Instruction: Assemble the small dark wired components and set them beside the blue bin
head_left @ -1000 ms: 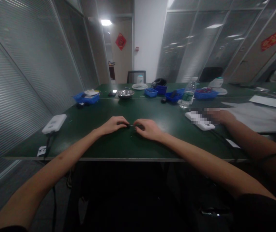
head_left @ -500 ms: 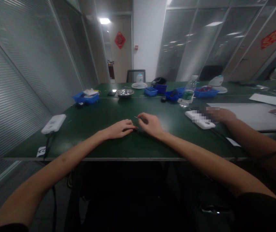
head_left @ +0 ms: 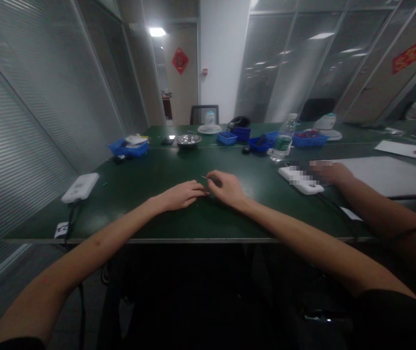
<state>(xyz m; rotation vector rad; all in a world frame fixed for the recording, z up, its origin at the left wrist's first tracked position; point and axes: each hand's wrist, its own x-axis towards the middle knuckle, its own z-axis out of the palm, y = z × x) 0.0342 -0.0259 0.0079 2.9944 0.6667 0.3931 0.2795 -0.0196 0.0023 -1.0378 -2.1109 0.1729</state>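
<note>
On the dark green table, my left hand point(head_left: 183, 195) lies low with its fingers stretched toward the right, the tips slightly apart. Nothing can be made out in it. Just across from those fingertips is my right hand point(head_left: 226, 188), thumb and index finger pinched together. A thin metal rod point(head_left: 204, 177) pokes out to the left of the pinch; most of it is hidden by the fingers, so its exact kind does not show.
A steel bowl point(head_left: 189, 141) stands farther back, among blue trays point(head_left: 226, 138) and a water bottle point(head_left: 283, 138). White cabled devices lie left point(head_left: 80, 187) and right point(head_left: 300, 180). Another person's hand point(head_left: 330, 172) rests beside white sheets point(head_left: 393, 175).
My left fingers have straightened and shifted slightly right; a small dark thing at their tips no longer shows. My right hand stays nearly still. At far right, another person's hand has moved.
</note>
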